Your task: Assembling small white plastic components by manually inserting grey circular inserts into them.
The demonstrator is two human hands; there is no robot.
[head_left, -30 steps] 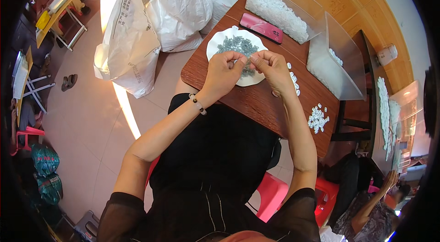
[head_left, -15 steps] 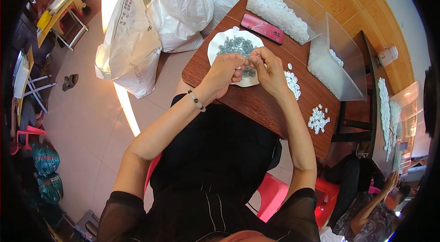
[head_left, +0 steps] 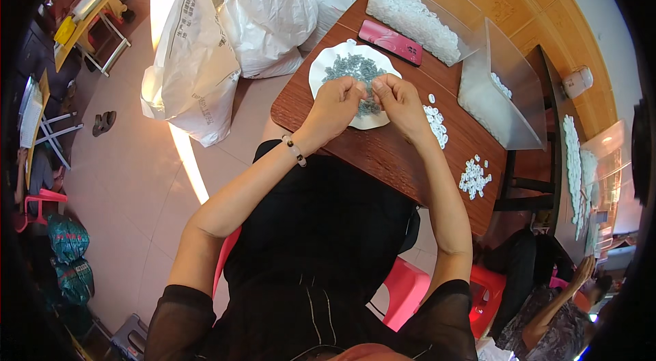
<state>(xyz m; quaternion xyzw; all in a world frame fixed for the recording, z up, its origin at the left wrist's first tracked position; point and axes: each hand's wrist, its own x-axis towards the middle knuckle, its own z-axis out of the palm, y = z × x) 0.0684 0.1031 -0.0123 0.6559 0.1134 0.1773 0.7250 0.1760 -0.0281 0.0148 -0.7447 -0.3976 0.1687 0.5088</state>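
Above the near edge of a white wavy-rimmed plate (head_left: 318, 75), my left hand (head_left: 335, 109) and my right hand (head_left: 404, 109) face each other with fingertips pinched. Whatever lies in either pinch is too small to make out. Small grey-green pieces (head_left: 353, 67) are heaped on the plate, partly hidden behind my hands. Just right of my right hand lies a pile of small white oval pieces (head_left: 436, 129). A second pile of small white pieces (head_left: 474, 178) sits nearer the table's right edge.
The brown wooden table (head_left: 369, 164) also carries a pink phone (head_left: 391, 42) and clear bins of white pieces (head_left: 415, 18) (head_left: 495, 105). Large white sacks (head_left: 195, 67) stand on the floor to the left. Another person's arm (head_left: 557, 310) shows at lower right.
Both hands stay over the plate. My left hand has turned a little and its fingers have curled differently; the fingertips of the two hands look slightly farther apart.
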